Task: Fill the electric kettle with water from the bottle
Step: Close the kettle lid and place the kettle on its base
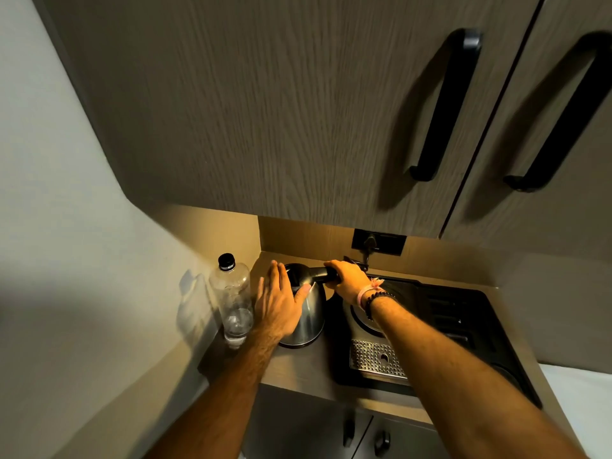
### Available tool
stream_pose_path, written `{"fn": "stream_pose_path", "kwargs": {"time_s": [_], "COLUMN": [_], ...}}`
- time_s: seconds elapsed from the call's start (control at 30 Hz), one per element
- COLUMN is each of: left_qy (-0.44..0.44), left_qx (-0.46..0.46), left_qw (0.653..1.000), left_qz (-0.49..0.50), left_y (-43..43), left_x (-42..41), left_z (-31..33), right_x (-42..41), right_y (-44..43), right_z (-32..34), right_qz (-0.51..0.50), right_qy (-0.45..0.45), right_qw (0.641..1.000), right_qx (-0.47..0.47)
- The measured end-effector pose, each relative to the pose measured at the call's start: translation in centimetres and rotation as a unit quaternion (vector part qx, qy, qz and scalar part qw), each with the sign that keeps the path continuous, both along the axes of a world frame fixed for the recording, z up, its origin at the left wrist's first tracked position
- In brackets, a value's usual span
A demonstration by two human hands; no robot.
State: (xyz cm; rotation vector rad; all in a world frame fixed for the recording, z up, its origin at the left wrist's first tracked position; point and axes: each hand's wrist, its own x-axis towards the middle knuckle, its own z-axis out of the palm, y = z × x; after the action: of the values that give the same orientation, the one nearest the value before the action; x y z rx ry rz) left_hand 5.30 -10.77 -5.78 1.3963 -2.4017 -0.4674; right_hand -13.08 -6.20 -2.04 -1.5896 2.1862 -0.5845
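A steel electric kettle [311,313] with a black lid and handle stands on the counter in the corner. My right hand [347,279] is wrapped around its black handle. My left hand [278,303] lies flat against the kettle's left side and top, fingers spread, thumb on the lid. Just left of the kettle stands a clear plastic bottle [233,299], upright, black cap on, with only a little water at the bottom. Neither hand touches the bottle.
A black tray [463,313] with a perforated metal drip grid [374,359] lies right of the kettle. A dark wall socket [379,241] with a plugged cord sits behind. Upper cabinet doors with black handles [443,107] hang low overhead. A wall closes off the left.
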Motion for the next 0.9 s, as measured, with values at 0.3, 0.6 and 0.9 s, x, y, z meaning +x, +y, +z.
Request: {"fn": "stream_pose_path", "kwargs": {"time_s": [0.3,0.6,0.9], "left_qy": [0.018,0.229,0.39], "left_qx": [0.014,0.104,0.196], "left_qw": [0.999,0.956,0.881], "left_qz": [0.029,0.149,0.182], "left_y": [0.4,4.6,3.3], "left_x": [-0.2,-1.0,-3.0], "left_z": [0.0,-1.3,2.1], "right_x": [-0.5,-0.6,-3.0], "right_y": [-0.8,-0.4,2.5], "right_z": [-0.3,0.0,3.5], "right_qz": [0.01,0.0,-0.044], "right_qy": [-0.026,-0.06,-0.066], "right_qw": [0.999,0.997,0.988], "right_qx": [-0.025,-0.042,-0.135]}}
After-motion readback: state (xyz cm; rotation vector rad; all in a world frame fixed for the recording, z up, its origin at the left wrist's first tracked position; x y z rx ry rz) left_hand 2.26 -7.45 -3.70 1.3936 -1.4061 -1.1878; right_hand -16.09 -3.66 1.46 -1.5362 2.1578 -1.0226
